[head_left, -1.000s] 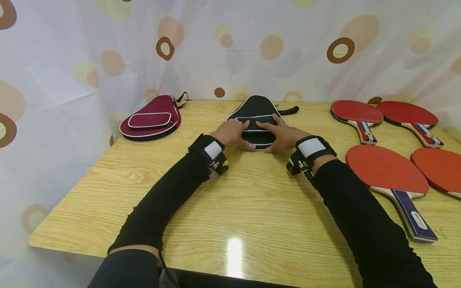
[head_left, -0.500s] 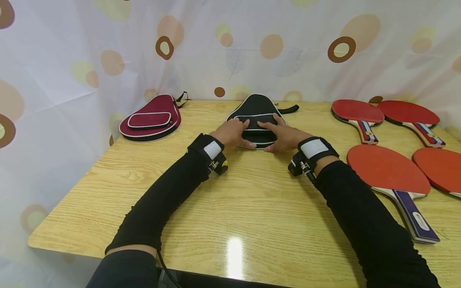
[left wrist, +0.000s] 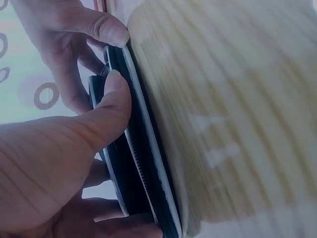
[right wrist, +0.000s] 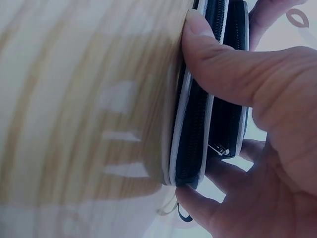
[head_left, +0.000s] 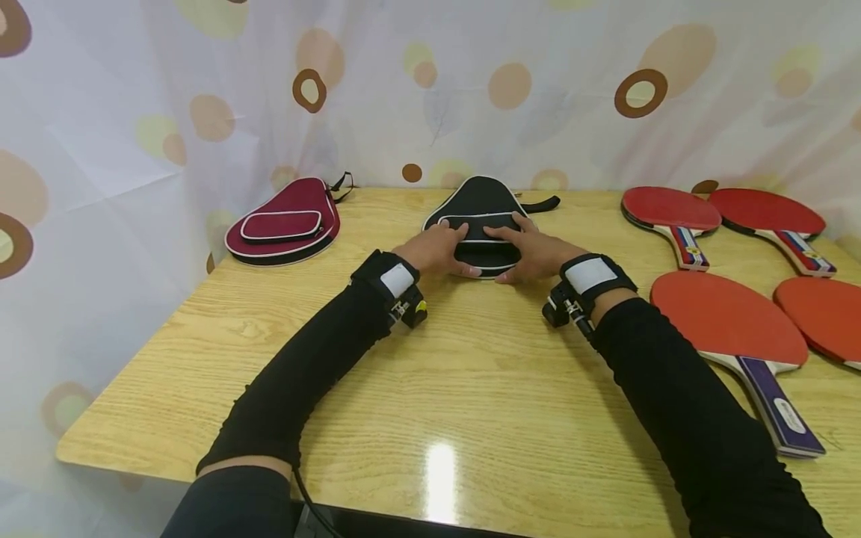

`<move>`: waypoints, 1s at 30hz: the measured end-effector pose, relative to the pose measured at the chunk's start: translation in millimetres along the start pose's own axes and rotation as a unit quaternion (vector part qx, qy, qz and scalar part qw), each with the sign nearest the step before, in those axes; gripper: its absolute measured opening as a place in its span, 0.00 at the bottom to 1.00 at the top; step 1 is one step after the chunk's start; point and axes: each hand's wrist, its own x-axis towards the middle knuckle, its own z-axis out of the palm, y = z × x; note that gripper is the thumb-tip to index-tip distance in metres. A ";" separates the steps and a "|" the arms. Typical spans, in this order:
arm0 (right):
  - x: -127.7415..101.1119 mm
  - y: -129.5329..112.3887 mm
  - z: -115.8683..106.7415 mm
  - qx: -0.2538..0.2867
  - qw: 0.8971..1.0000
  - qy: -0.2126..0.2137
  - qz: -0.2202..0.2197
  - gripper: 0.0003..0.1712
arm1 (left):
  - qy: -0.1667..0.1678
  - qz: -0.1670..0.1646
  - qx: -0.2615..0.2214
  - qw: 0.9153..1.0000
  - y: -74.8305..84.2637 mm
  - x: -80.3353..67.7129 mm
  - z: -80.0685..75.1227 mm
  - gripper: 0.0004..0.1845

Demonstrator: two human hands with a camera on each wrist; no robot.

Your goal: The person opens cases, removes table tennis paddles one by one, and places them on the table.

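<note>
A black table tennis bat case point(head_left: 480, 196) with white piping lies flat at the back middle of the table, its narrow end towards the wall. My left hand point(head_left: 433, 250) grips its near left side, fingers over the front pocket and thumb at the near edge. On the near right, my right hand point(head_left: 538, 252) holds it the same way. In the left wrist view, the thumb presses on the zipped side of the case point(left wrist: 140, 129). A metal zip pull point(right wrist: 220, 150) shows on the pocket in the right wrist view. The case's contents are hidden.
A dark red bat case point(head_left: 289, 202) lies at the back left. Several red table tennis bats are on the right, the nearest bat point(head_left: 726, 314) with a purple handle. A patterned cloth point(head_left: 377, 134) hangs behind the wooden table point(head_left: 430, 403).
</note>
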 end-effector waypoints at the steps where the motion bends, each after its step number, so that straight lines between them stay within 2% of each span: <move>1: -0.2 1.1 0.5 0.003 1.000 -0.001 -0.001 0.51 | -0.001 0.000 -0.002 1.000 0.1 0.4 1.0 0.51; 5: -0.5 6.4 4.2 0.008 1.000 -0.004 -0.005 0.52 | -0.005 -0.007 -0.018 1.000 3.6 -0.8 5.7 0.52; 8: -1.9 8.6 6.1 0.010 1.000 -0.002 -0.017 0.53 | -0.006 -0.026 -0.030 0.999 10.1 -4.2 10.4 0.55; 11: -4.9 8.4 6.1 0.020 0.999 0.007 -0.033 0.57 | 0.009 -0.033 -0.023 0.999 18.4 -5.9 13.6 0.57; 13: -7.4 8.5 5.0 0.028 0.999 0.018 -0.041 0.60 | 0.024 -0.024 -0.010 0.999 23.9 -4.8 13.4 0.58; 16: -13.0 8.8 1.6 0.035 0.998 0.031 -0.045 0.65 | 0.041 0.000 0.005 0.999 30.2 1.4 9.8 0.56; 21: -21.5 12.4 -5.9 0.024 0.999 0.033 -0.026 0.71 | 0.042 0.026 0.004 0.999 33.2 16.3 2.5 0.51; 30: -31.5 19.3 -11.9 -0.009 0.999 0.048 0.010 0.70 | 0.018 0.007 -0.018 1.000 26.0 34.0 -2.3 0.52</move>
